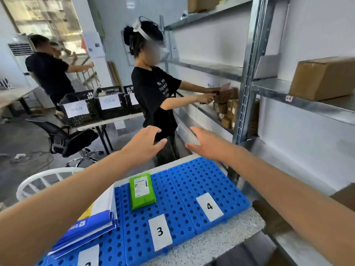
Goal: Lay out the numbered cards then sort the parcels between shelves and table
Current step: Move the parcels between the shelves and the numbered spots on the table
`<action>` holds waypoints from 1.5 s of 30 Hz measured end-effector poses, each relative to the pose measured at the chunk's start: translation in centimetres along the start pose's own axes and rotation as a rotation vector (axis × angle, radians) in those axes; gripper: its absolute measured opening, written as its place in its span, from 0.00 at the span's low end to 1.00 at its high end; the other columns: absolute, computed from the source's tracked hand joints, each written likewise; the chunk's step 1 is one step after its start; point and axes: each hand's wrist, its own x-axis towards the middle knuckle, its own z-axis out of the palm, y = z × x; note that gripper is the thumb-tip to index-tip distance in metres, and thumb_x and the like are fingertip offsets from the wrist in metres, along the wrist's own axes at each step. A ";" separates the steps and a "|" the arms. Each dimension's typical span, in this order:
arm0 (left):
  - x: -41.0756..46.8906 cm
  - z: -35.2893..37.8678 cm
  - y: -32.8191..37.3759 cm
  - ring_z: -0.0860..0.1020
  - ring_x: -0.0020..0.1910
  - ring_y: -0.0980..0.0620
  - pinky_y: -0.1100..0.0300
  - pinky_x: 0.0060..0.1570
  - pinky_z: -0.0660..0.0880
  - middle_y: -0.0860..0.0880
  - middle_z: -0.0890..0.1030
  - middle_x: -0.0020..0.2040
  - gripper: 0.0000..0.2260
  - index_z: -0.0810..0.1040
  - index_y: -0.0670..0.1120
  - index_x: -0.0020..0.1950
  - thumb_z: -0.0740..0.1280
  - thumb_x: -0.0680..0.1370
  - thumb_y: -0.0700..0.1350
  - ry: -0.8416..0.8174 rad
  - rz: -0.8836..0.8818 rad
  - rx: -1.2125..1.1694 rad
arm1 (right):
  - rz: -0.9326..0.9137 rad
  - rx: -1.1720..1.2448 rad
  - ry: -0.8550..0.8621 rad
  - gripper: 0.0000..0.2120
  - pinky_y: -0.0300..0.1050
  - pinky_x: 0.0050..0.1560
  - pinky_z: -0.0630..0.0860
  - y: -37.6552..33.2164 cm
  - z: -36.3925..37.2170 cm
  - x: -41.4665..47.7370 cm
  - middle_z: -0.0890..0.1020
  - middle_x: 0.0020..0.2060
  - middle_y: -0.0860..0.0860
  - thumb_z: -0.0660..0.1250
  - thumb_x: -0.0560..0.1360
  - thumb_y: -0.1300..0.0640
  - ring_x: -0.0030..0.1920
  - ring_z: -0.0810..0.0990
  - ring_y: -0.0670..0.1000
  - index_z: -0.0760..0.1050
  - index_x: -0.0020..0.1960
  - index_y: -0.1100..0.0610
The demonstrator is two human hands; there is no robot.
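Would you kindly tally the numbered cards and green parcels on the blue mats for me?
Cards: 3 (card 3, card 4, cut-off card at the bottom edge)
Green parcel: 1
Total: 4

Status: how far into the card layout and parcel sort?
Done: card 3 and card 4 lie on the blue mats; a third card is cut off at the bottom edge. The green parcel sits behind card 3; blue-and-white mailers are stacked further left. In hand: nothing, left hand and right hand are open, reaching forward. Remaining: no parcel by card 4; a cardboard box sits on the shelf.
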 end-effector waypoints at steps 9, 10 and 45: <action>0.2 -0.5 2.8 0.68 0.68 0.50 0.57 0.66 0.65 0.48 0.70 0.70 0.22 0.67 0.43 0.72 0.61 0.81 0.53 0.033 0.187 -0.048 | 0.110 -0.072 0.135 0.29 0.52 0.66 0.69 -0.7 -3.8 -5.1 0.67 0.71 0.53 0.60 0.79 0.44 0.68 0.69 0.52 0.58 0.74 0.56; 0.1 -0.3 3.0 0.68 0.69 0.50 0.57 0.67 0.64 0.47 0.70 0.70 0.22 0.67 0.43 0.72 0.61 0.81 0.53 0.031 0.206 -0.061 | 0.129 -0.079 0.140 0.28 0.52 0.66 0.69 -1.0 -3.8 -5.8 0.68 0.70 0.54 0.60 0.79 0.44 0.68 0.70 0.53 0.59 0.74 0.56; -25.9 5.0 31.1 0.72 0.64 0.48 0.53 0.64 0.70 0.50 0.73 0.66 0.24 0.68 0.53 0.67 0.55 0.77 0.64 -0.242 1.016 -0.262 | 1.070 -0.219 0.418 0.31 0.46 0.70 0.62 -7.3 -1.7 -52.3 0.65 0.72 0.57 0.62 0.79 0.46 0.72 0.65 0.56 0.59 0.75 0.60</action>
